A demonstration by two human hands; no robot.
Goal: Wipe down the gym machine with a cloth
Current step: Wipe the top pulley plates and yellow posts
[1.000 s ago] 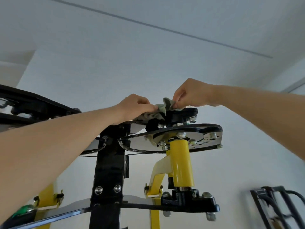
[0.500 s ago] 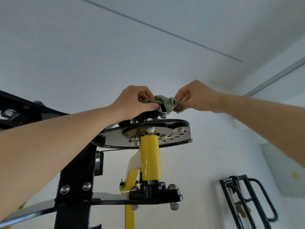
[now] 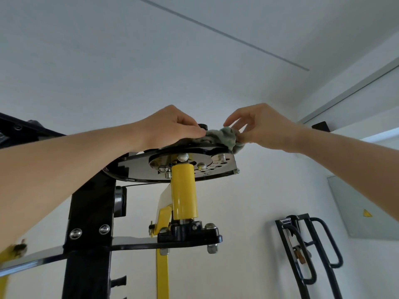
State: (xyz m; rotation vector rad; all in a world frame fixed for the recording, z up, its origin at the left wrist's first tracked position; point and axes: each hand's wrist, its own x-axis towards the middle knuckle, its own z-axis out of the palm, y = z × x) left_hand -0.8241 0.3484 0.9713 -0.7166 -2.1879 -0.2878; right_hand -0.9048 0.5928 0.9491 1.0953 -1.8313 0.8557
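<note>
I look up at the top of a black and yellow gym machine. A round black plate sits on a yellow pivot tube. A crumpled grey-green cloth lies on top of the plate near its right rim. My left hand presses flat on the cloth's left end, fingers together. My right hand pinches the cloth's right end, which hangs over the rim, with its other fingers spread. The plate's top face is hidden from below.
A black upright with two bolts carries a lower black bracket. A black wall rack with handles hangs at the right. A grey wall panel with a yellow warning triangle is further right. White ceiling and wall fill the background.
The view has swung a little further to the right and the rack shows more. Both hands and the cloth have shifted toward the plate's right rim; my right hand's fingers have loosened and spread.
</note>
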